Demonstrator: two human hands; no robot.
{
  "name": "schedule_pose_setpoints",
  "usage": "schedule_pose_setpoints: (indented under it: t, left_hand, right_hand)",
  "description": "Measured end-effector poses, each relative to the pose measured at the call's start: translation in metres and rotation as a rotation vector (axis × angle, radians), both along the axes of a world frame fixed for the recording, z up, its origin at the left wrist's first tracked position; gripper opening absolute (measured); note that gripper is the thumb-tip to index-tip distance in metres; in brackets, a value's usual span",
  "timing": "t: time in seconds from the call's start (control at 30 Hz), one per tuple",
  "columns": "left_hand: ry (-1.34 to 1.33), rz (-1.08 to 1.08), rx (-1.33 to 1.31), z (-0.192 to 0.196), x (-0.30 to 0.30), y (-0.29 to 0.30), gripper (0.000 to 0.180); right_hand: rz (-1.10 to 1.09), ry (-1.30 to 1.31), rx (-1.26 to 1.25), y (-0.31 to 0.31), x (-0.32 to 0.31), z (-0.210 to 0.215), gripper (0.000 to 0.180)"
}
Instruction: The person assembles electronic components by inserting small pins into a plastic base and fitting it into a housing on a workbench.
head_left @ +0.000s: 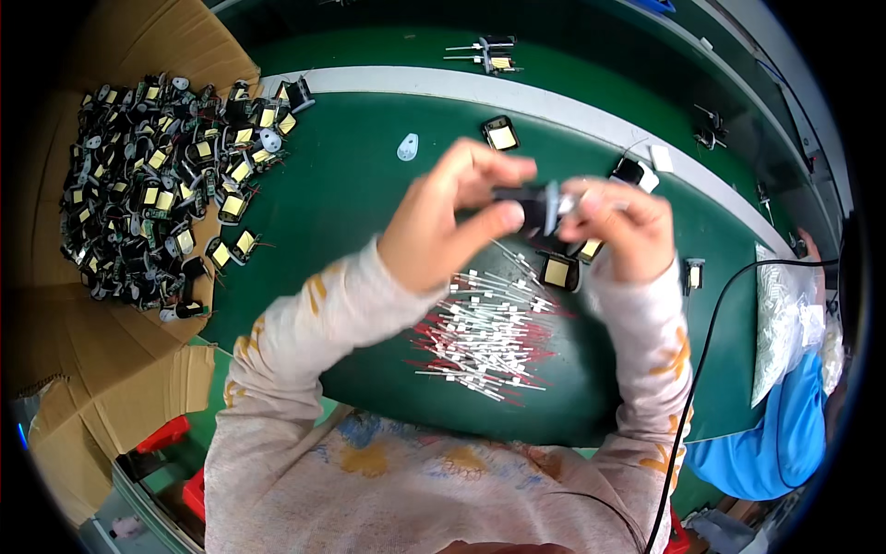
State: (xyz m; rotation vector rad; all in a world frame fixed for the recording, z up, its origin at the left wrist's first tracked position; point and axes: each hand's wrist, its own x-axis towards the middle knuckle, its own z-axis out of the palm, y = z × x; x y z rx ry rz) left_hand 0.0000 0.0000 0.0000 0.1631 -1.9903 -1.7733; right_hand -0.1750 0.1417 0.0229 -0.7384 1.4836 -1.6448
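Observation:
My left hand [441, 214] grips the black body of a small electronic part [537, 209] between thumb and fingers, above the green table [360, 198]. A grey plate forms the part's right side. My right hand [629, 226] pinches at that side, on something small and whitish, blurred and partly covered by the fingers. Below the hands lies a loose pile of thin white and red wires with small white connectors [484, 332]. Close to my right hand are black housings with pale yellow pads, one [559, 272] just under the held part.
At the left, a cardboard box [138, 346] holds a heap of similar black parts [148, 198]. Further back lie a grey oval plate [407, 147] and another black housing [500, 135]. A black cable [706, 346] crosses the right side, near a clear plastic bag [780, 323] and a blue cloth [775, 443].

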Motion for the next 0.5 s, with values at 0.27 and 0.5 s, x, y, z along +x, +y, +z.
schedule_pose_setpoints:
  t: [0.27,0.5]
  left_hand:
    - [-0.224,0.252,-1.106,-0.023,-0.069,-0.072,0.031]
    - [-0.329,0.125,-1.42,-0.031,-0.08,-0.091,0.025]
  right_hand:
    - [-0.45,-0.263,0.007,-0.081,-0.135,-0.043,0.038]
    - [-0.558,0.093,0.316,-0.065,-0.144,-0.039,0.043]
